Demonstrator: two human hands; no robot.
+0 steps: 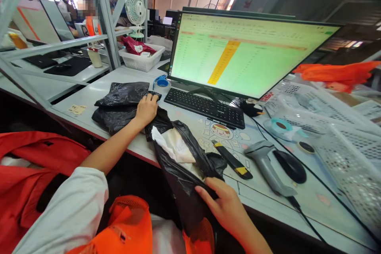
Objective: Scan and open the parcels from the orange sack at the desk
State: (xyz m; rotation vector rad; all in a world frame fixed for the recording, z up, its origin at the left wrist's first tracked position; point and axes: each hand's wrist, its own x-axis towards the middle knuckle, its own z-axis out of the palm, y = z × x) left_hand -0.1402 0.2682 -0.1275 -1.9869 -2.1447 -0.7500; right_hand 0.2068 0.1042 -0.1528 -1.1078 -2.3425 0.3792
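A black plastic bag (pixel 169 170) lies torn open across the table's front edge, part of it hanging down towards my lap. Whitish folded contents (pixel 177 145) show through the opening; what they are I cannot make out. My right hand (pixel 222 198) pinches the bag's near edge between thumb and fingers. Further left, my left hand (pixel 147 110) has its fingers curled over black plastic, at the far end of the open bag. Beside that hand lie more folded black plastic bags (pixel 119 97). A black and yellow utility knife (pixel 232 159) rests right of the open bag.
Behind the bags stand a keyboard (pixel 205 107) and a monitor (pixel 238 55). To the right are a grey barcode scanner (pixel 269 166), a black mouse (pixel 289 166), cables and white plastic baskets (pixel 351 158). Blue tape (pixel 162 82) sits near the keyboard's left end. A person (pixel 93 25) is in the background.
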